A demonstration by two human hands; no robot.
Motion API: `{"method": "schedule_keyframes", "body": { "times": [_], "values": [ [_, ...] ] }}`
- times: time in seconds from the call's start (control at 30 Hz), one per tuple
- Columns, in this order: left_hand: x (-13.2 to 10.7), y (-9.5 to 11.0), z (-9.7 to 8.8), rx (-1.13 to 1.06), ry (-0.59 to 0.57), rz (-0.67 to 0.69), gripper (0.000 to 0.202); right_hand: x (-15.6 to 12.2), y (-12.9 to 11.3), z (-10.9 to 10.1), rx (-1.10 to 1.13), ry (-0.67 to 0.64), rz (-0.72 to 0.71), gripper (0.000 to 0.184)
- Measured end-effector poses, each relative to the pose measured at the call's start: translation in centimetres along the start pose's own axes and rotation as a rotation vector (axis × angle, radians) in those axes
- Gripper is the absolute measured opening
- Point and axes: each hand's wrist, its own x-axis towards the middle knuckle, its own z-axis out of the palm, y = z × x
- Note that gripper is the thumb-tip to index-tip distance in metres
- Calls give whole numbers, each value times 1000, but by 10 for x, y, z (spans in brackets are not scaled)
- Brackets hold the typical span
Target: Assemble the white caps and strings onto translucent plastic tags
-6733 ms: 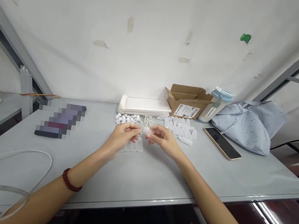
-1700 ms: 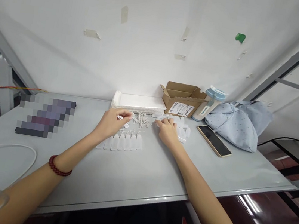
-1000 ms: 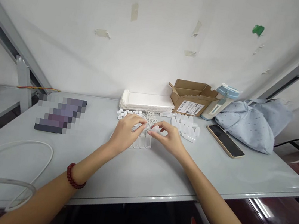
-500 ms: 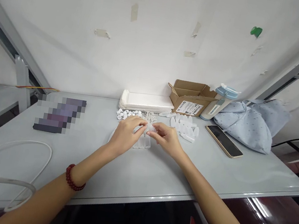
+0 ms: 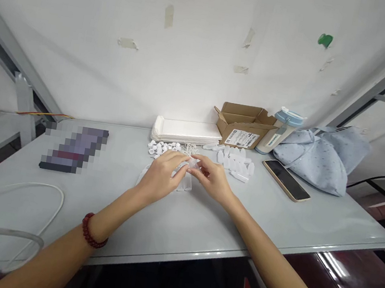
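Head view: in front and to the left of the cardboard box (image 5: pixel 241 131), a small translucent piece (image 5: pixel 194 163) is pinched between the thumb and fingers of the right hand (image 5: pixel 214 177), while the left hand (image 5: pixel 163 171) is curled with its fingertips close beside it, whether gripping the piece cannot be told. Loose translucent pieces (image 5: pixel 236 164) are scattered just in front of the box, white caps (image 5: pixel 156 147) are heaped to its left, and a row of similar pieces (image 5: pixel 186 184), partly hidden by the hands, is seen farther to its front left
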Motion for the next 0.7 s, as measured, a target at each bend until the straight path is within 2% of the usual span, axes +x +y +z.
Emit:
{"method": "schedule_keyframes", "body": {
  "times": [0.13, 0.23, 0.5, 0.6, 0.67, 0.7],
  "values": [
    [0, -3, 2, 35, 14, 92, 23, -1, 2, 1, 19, 3, -48, 38],
    [-1, -2, 1, 32, 14, 104, 25, 0, 1, 1, 42, 5, -26, 34],
    [5, 4, 0, -92, -24, -104, 23, 1, -5, -1, 244, -25, 114, 39],
    [10, 19, -9, -62, -4, -39, 23, 2, -5, -2, 287, -19, 137, 40],
    [-2, 38, -27, -48, 36, 53, 23, 2, -5, -2, 290, -3, 135, 38],
    [-15, 49, -38, -53, 69, 70, 25, 2, -4, -3, 292, 4, 137, 38]
  ]
}}
